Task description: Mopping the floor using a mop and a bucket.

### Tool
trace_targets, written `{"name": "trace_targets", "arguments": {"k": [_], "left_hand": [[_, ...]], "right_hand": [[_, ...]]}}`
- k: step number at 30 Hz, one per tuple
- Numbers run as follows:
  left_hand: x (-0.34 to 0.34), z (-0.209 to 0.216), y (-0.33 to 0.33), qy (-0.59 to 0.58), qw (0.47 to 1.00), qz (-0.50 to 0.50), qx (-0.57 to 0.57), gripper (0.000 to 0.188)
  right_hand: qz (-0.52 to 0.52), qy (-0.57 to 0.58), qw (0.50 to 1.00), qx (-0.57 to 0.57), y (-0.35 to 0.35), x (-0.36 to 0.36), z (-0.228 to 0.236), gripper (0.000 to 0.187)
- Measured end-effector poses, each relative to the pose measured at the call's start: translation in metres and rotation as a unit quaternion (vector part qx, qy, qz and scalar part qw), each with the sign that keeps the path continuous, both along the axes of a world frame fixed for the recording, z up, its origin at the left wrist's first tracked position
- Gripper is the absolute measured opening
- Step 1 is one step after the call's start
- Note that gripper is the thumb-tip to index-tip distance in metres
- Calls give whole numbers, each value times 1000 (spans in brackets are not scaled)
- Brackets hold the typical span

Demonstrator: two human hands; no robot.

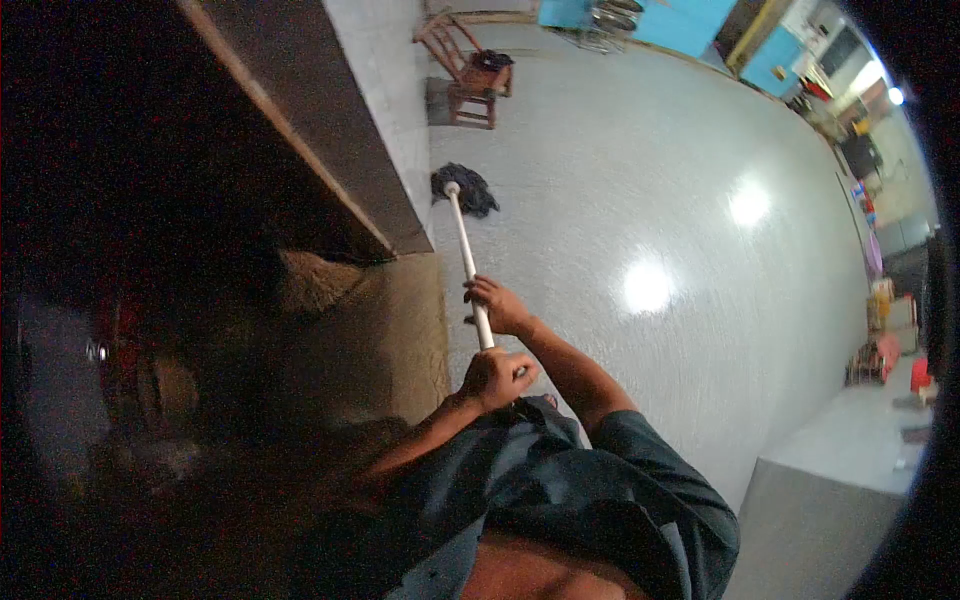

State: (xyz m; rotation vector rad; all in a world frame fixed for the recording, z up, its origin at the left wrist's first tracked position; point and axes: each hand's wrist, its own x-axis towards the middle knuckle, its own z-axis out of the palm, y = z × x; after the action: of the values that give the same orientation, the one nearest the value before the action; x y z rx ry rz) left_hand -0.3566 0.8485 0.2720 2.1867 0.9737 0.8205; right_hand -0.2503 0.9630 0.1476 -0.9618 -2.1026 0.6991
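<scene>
A mop (463,235) with a white pole reaches away from me across the grey floor (600,200). Its dark, stringy mop head (474,190) lies on the floor beside the foot of the white wall. My left hand (496,378) is closed around the upper end of the pole, close to my body. Farther down the pole, my right hand (499,305) wraps round it with its fingers curled over the left side. The top tip of the pole is hidden by my left hand.
A wooden chair (470,75) with something dark on its seat stands beyond the mop head. The white wall (385,100) ends at a dark doorway on the left, where a straw broom (315,280) lies. At right, a counter (840,430) and assorted goods line the edge.
</scene>
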Motion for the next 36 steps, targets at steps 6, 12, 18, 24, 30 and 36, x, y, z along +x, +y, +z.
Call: {"name": "trace_targets", "arguments": {"k": [6, 12, 18, 24, 30, 36], "left_hand": [[-13, 8, -2, -22, 991, -72, -113, 16], [16, 76, -10, -143, 965, -218, -24, 22], [-3, 17, -17, 26, 953, -227, -200, 21], [-1, -25, -51, 128, 918, -211, -311, 22], [9, -6, -92, 112, 898, -289, -313, 25], [-19, 43, -53, -28, 972, -229, -39, 34]], "right_hand": [[-36, 50, 998, -31, -72, -16, 30, 27], [-189, 209, 951, -126, -174, 81, 76, 28], [-377, 161, 908, -86, -311, 78, 193, 6], [-445, 280, 848, -66, -426, 56, 217, 10], [-488, 347, 792, -118, -438, 42, 179, 19], [-364, 381, 847, -67, -272, 0, 59, 36]]}}
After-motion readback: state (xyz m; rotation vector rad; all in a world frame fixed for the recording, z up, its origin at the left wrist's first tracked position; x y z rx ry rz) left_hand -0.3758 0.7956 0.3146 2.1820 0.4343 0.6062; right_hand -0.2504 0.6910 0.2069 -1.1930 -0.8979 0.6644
